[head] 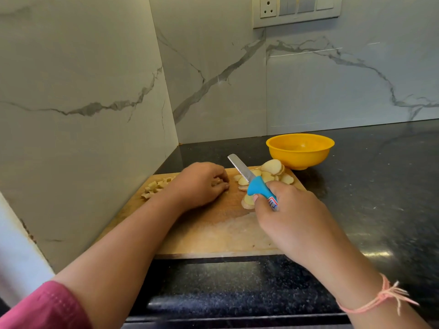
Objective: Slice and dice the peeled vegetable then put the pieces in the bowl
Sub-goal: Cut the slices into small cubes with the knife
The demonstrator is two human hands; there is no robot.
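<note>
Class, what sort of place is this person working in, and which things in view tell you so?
Most likely a home kitchen: a wooden cutting board with vegetable slices lies on a dark stone counter, a yellow bowl stands beside it, and the marble-look wall carries a socket panel.

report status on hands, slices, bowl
Right hand grips knife, blade over slices. Left hand curled on board, hold unclear. Dice piled left; bowl looks empty. Nothing blocking.

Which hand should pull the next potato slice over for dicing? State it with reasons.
Left. The left hand holds no tool and rests on the cutting board beside the potato slices; the right hand grips the blue-handled knife.
</note>
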